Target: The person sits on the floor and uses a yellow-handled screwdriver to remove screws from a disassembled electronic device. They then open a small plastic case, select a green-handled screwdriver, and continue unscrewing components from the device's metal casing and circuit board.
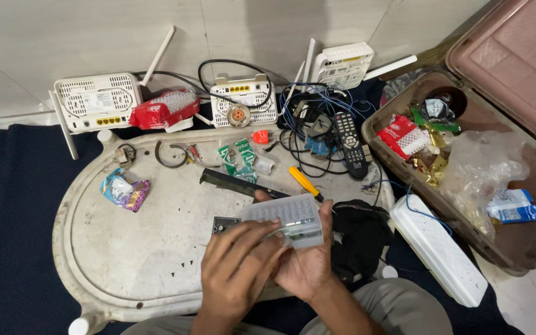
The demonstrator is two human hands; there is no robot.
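At the near edge of the worn white oval plastic bench [125, 248], both hands clamp a small pale grey perforated plastic device casing [285, 218]: left hand [237, 267] wrapped over its near side, right hand [305, 263] cupping beneath. Judging by this, opening or inspecting it is underway; next comes prying, perhaps with the yellow-handled screwdriver [304, 182] just beyond.

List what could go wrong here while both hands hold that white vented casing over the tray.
1. The white vented casing is held above the tray by the left hand and right hand; a slip might drop it onto the dark flat part beneath.
2. The yellow-handled screwdriver lies close by and could get knocked off the tray.
3. The tangled cables near the remote could snag a reaching hand.
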